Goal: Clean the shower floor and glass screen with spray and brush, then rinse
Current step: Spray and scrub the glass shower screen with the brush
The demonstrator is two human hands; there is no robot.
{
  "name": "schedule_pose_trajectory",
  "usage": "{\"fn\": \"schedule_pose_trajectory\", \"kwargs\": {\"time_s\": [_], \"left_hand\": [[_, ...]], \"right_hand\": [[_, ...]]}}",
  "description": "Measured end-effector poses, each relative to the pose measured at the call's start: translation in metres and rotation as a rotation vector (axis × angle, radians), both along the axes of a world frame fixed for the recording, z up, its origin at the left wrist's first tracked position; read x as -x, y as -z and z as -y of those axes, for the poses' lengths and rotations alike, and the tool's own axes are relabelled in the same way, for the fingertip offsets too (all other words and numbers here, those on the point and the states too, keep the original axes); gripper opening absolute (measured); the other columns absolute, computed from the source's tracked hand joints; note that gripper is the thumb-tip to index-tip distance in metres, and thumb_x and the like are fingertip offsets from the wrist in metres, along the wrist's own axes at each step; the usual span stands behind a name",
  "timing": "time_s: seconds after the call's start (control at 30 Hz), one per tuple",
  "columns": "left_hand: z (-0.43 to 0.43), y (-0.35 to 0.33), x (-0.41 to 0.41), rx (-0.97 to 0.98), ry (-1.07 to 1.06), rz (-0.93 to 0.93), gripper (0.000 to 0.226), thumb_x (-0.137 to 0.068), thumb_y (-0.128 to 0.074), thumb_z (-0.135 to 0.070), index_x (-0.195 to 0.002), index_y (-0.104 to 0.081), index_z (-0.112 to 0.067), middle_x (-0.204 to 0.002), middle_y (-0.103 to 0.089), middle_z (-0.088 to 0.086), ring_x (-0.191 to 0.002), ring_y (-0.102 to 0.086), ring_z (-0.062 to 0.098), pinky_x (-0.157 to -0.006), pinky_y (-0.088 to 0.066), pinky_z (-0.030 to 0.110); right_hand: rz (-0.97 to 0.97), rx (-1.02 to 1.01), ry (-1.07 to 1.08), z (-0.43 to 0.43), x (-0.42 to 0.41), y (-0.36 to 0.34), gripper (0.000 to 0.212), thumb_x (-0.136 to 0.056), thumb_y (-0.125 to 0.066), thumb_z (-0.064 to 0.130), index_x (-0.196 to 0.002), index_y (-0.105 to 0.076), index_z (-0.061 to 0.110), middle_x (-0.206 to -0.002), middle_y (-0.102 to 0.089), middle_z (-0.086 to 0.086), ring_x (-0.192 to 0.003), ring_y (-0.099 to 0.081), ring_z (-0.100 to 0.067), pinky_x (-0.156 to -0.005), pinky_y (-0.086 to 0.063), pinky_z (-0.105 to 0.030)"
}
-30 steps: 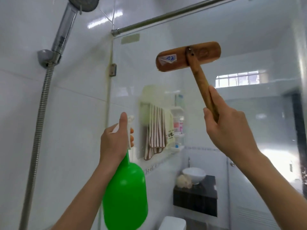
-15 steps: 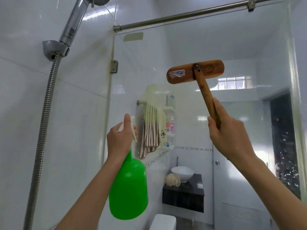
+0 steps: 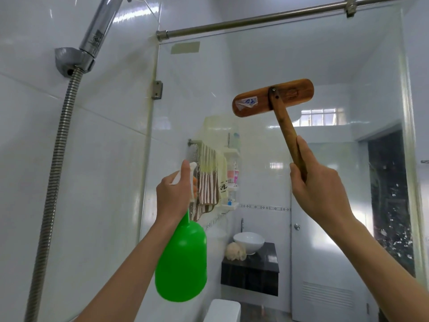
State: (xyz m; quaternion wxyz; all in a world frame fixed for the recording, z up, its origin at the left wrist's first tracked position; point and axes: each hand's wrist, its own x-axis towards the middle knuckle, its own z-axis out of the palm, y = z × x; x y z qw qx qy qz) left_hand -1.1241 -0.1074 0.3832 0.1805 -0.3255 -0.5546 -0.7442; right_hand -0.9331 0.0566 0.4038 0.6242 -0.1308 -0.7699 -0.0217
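Observation:
The glass screen (image 3: 274,56) stands straight ahead under a steel top rail. My left hand (image 3: 173,194) grips the white trigger head of a green spray bottle (image 3: 182,263), which hangs below my fist near the glass. My right hand (image 3: 318,191) holds the wooden handle of a brush (image 3: 272,97). The brush's flat wooden head is raised at the upper part of the glass with its back facing me, so its bristles are hidden. The shower floor is out of view.
A chrome shower head (image 3: 99,26) sits in its wall holder at the upper left, with a metal hose (image 3: 55,163) hanging down the white tiled wall. Behind the glass are a towel rail (image 3: 209,180), a white basin (image 3: 248,241) on a dark cabinet, and a white door (image 3: 325,263).
The view has tilted down and to the left. The brush head has slid lower and to the right on the glass. My left hand keeps its hold on the spray bottle.

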Motion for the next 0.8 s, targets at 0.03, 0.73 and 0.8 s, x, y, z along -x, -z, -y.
{"fn": "schedule_pose_trajectory", "kwargs": {"time_s": [0.03, 0.73, 0.8], "left_hand": [[-0.001, 0.0, -0.002, 0.016, 0.011, -0.022, 0.051, -0.099, -0.041, -0.053, -0.075, -0.071, -0.02, -0.067, -0.07, 0.001, -0.062, -0.065, 0.014, -0.054, -0.048, 0.012], [-0.087, -0.001, -0.081, 0.044, 0.281, -0.048, 0.054, -0.098, -0.044, -0.052, -0.072, -0.068, -0.011, -0.057, -0.063, -0.001, -0.049, -0.058, 0.009, -0.046, -0.046, 0.015], [-0.094, -0.001, -0.088, 0.052, 0.304, -0.073, 0.054, -0.098, -0.045, -0.051, -0.078, -0.072, -0.009, -0.065, -0.069, 0.002, -0.053, -0.064, 0.006, -0.053, -0.05, 0.016]], "right_hand": [[-0.004, 0.0, 0.001, -0.002, 0.0, 0.001, 0.061, -0.098, -0.048, 0.02, -0.152, -0.018, 0.023, -0.072, -0.056, -0.002, -0.049, -0.05, -0.008, -0.054, -0.046, -0.02], [-0.053, 0.056, 0.166, -0.057, -0.06, 0.006, 0.064, -0.098, -0.048, 0.016, -0.153, -0.016, 0.021, -0.068, -0.057, -0.007, -0.052, -0.055, -0.018, -0.058, -0.057, -0.039], [-0.059, 0.066, 0.173, -0.061, -0.067, 0.005, 0.064, -0.099, -0.047, 0.016, -0.153, -0.014, 0.023, -0.068, -0.057, -0.008, -0.052, -0.055, -0.02, -0.057, -0.057, -0.041]]}}
